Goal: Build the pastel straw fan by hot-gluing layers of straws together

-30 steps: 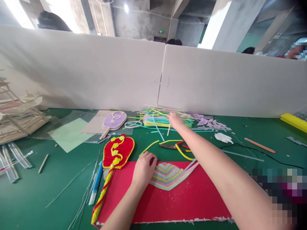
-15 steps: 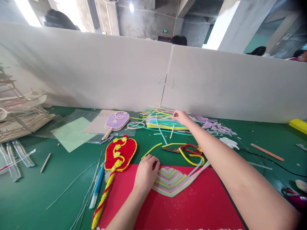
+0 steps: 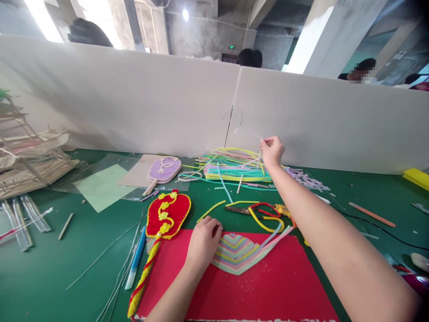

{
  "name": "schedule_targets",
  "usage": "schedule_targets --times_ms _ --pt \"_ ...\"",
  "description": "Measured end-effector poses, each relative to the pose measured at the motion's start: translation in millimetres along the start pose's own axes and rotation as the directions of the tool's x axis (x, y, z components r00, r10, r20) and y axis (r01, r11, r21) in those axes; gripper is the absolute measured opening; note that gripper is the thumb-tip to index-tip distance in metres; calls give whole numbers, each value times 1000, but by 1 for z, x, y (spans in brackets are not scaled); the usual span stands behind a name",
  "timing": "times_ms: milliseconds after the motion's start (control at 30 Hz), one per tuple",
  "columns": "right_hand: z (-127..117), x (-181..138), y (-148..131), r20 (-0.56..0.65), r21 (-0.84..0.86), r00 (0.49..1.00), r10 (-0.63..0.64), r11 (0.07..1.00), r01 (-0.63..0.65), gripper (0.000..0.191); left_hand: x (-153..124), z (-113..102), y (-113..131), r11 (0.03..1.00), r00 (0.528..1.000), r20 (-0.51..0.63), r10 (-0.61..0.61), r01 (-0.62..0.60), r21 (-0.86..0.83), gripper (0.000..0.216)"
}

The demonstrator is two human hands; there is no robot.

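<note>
My right hand (image 3: 273, 151) is raised above the far pile, fingers pinched on a pale pipe cleaner (image 3: 259, 158) that hangs beneath them. Under and left of it lies a pile of coloured pipe cleaners (image 3: 234, 172). On the red board (image 3: 268, 290), pastel pipe cleaners form a striped chevron (image 3: 236, 255), with loose ends reaching to the upper right. At the chevron's left edge rests my left hand (image 3: 205, 239), its fingers curled; what is under the fingertips is hidden. Behind the chevron lie pliers (image 3: 237, 209) with red and yellow handles.
A red fan (image 3: 169, 214) with a yellow handle overlaps the board's left edge. Beside it are a blue pen (image 3: 137, 259) and thin wires (image 3: 117, 286). A purple fan (image 3: 164, 170) lies farther back. A white partition (image 3: 134, 98) closes off the table's far side.
My right hand has risen off the pile and moved right, drawing a pale pipe cleaner up with it. My left hand stays at the chevron's edge.
</note>
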State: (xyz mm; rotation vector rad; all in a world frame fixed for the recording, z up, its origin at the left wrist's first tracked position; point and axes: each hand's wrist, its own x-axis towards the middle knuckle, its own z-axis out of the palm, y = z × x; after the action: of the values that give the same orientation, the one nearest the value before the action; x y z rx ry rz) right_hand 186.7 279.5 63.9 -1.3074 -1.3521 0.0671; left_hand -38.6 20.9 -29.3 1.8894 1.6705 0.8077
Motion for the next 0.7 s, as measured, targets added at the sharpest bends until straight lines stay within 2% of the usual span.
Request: schedule_targets --times_ms 133,233,300,367,433,467,533,600,700 --pt "-4 3 -33 -52 85 993 -104 991 108 8 -1 0 1 1000 1000 -11 8 -8 0 21" --pt "-11 -11 -66 -38 101 939 -342 934 344 8 -1 0 2 1000 1000 -19 13 -13 4 21" --pt "-18 -30 -87 9 54 863 -506 862 505 7 -1 0 1 1000 1000 -22 17 -17 9 20" --pt "-26 -52 -105 94 4 745 -661 748 663 9 -1 0 1 1000 999 -24 23 -23 14 20" --pt "-35 -77 -119 223 29 623 -750 644 765 11 -1 0 1 999 999 -27 32 -31 17 19" --pt "-40 -89 -124 265 59 583 -768 616 785 11 -1 0 1 999 999 -30 37 -37 18 19" --pt "-53 -113 -132 269 121 565 -780 609 783 12 0 0 1 998 998 -38 52 -52 18 18" --pt "-68 -134 -136 294 185 575 -763 636 749 12 0 1 1 997 996 -51 72 -71 14 18" --pt "-95 -160 -133 347 194 594 -726 675 712 12 0 2 1 995 992 -81 96 -97 -10 17"
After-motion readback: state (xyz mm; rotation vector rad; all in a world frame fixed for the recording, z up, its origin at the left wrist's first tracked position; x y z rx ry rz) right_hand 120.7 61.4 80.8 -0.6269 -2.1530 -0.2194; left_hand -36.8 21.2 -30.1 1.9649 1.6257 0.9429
